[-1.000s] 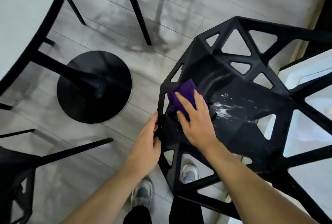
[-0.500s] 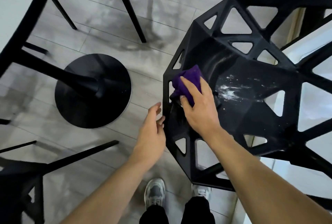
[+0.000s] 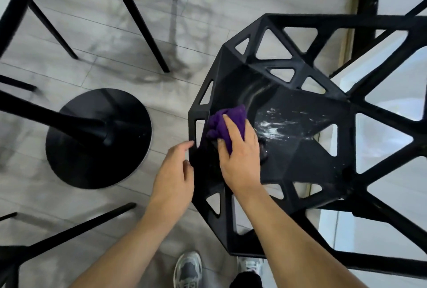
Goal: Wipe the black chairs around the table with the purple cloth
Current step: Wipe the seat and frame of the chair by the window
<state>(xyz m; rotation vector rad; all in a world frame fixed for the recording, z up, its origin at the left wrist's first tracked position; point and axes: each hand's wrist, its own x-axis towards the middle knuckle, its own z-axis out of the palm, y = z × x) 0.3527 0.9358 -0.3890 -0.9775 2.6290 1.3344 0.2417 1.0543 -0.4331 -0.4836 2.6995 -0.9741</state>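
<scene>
1. The table base (image 3: 97, 137) is standing on the floor.
2. The left hand (image 3: 173, 172) is hanging loose, holding nothing, its fingertips at the chair (image 3: 300, 167) rim.
3. The right hand (image 3: 240, 158) is gripping the bunched cloth (image 3: 228, 119), pressing it onto the seat's left side.
4. White smears (image 3: 275, 126) are lying just right of the cloth.

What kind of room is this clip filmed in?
Likely a dining or café seating area: matching black geometric chairs, a pedestal table's round black base, grey tiled floor.
</scene>
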